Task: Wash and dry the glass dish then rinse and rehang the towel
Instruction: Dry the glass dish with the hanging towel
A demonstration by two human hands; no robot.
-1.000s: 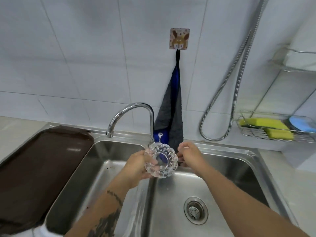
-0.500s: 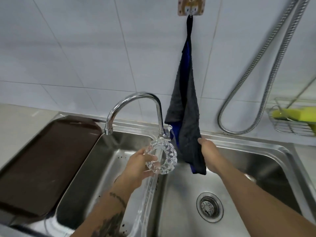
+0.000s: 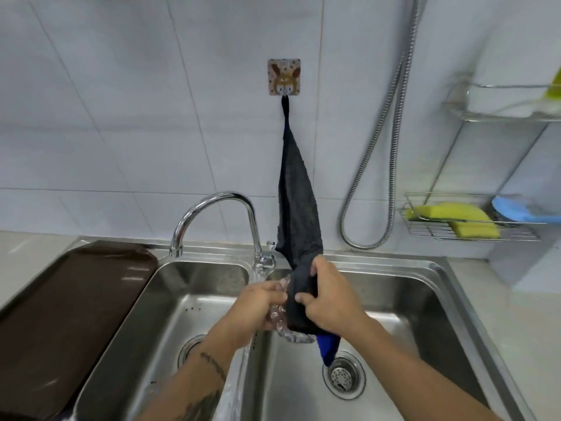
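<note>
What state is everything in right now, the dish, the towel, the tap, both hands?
Glass dish: held over the sink, partly wrapped in towel.
Towel: hanging from the hook, lower end pulled to the dish.
Tap: no stream visible at its spout.
Left hand: grips the dish.
Right hand: grips the towel against the dish.

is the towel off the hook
No, the towel hangs by its top from the hook while the right hand grips its lower end against the dish.
</note>
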